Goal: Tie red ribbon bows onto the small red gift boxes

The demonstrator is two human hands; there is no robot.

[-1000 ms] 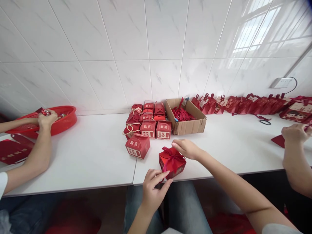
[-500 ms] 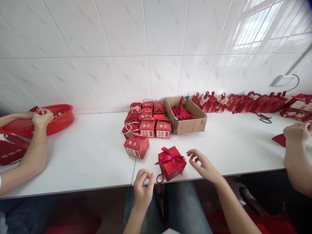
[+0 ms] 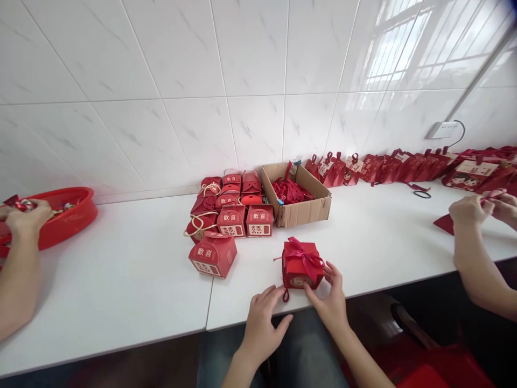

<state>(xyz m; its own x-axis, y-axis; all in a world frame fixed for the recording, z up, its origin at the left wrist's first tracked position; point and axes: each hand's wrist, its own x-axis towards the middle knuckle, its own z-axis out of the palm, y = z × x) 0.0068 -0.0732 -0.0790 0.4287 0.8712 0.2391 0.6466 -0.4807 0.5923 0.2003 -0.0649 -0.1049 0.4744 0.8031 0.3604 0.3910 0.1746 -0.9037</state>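
A red gift box with a pink ribbon bow on top sits near the table's front edge, a dark red cord hanging at its left side. My right hand grips its right front corner, thumb on the front face and fingers along the right side. Just left of the box is my left hand, fingers spread and nothing held, its fingertips close to the cord; whether they touch it I cannot tell. A printed red candy box stands further left, in front of several similar boxes.
A cardboard box of red ribbons stands by the wall, beside a row of red gift bags. At left, a person's hand is over a red basket. Another person's hands work at right near a black ring.
My right hand has closed on the bowed gift box, which is turned and further from the front edge. My left hand has opened and moved toward it. The view has shifted right.
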